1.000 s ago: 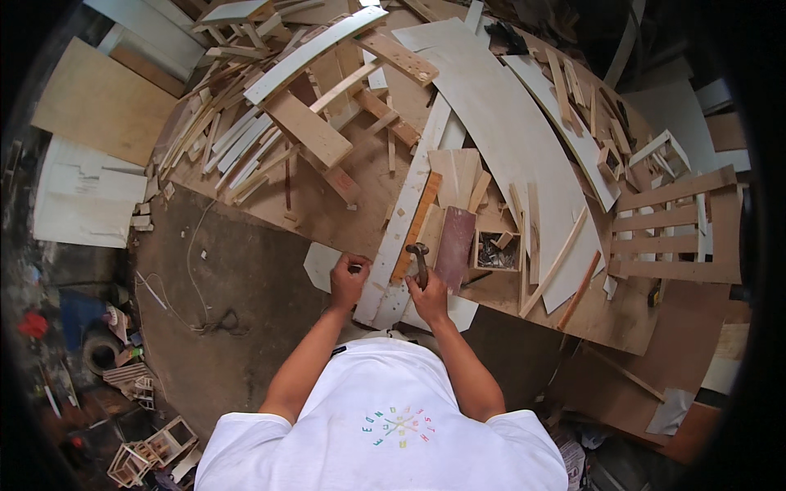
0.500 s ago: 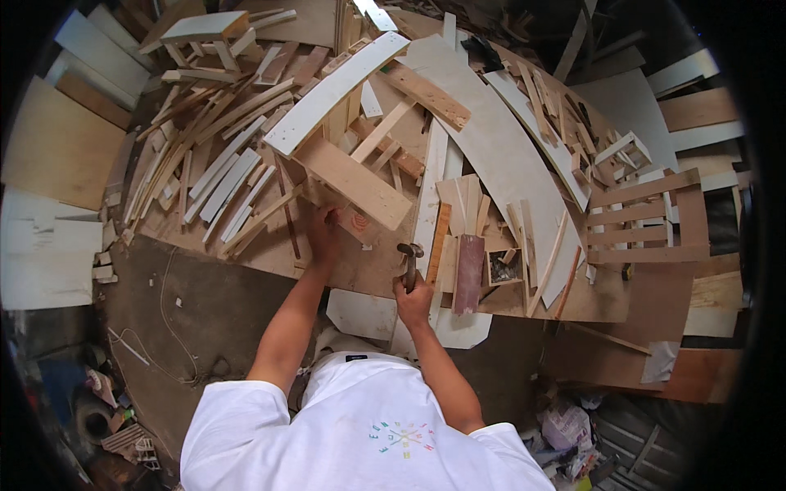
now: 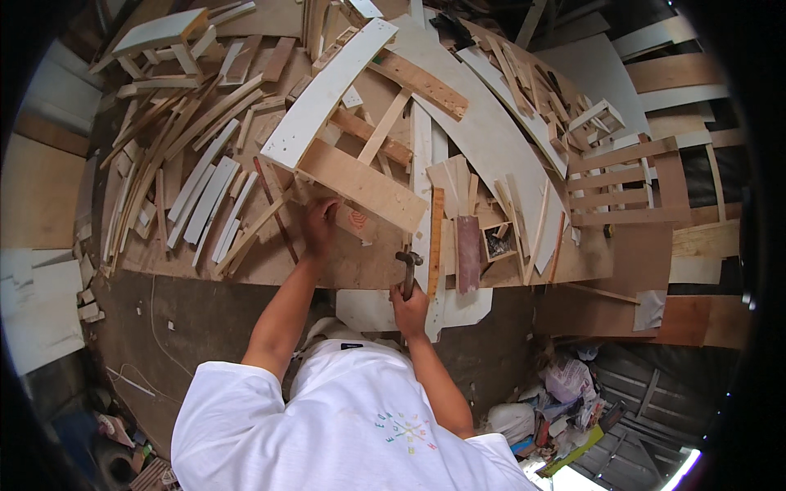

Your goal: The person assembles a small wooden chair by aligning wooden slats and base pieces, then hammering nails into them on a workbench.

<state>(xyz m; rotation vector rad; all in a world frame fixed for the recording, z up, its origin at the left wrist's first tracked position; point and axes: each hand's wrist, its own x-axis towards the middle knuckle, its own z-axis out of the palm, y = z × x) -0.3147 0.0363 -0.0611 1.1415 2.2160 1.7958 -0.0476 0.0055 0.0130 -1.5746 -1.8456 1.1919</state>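
A wooden stool-like frame with a long white board (image 3: 332, 90) lies on its side on the worktable (image 3: 360, 274). Bare wood planks (image 3: 364, 186) and a crossbar (image 3: 385, 127) stand out from that board. My left hand (image 3: 318, 229) is by the near corner of the frame, fingers curled; what they hold, if anything, is hidden. In my right hand (image 3: 411, 313) is a hammer (image 3: 409, 274), held by its handle at the table's front edge. Its metal head points away from me, just short of the near plank's end.
White and bare wood strips (image 3: 214, 200) pile up on the left, below a small stool (image 3: 164, 33). Right of the hammer lie a yellow ruler (image 3: 436, 245), a reddish block (image 3: 468, 255) and a small open box (image 3: 498, 241). A slatted wooden frame (image 3: 622, 184) sits farther right.
My view has shifted a little. The wooden frame has turned slightly, its near plank's end now closer to the ruler. Both hands stay nearly in place, the right still holding the hammer.
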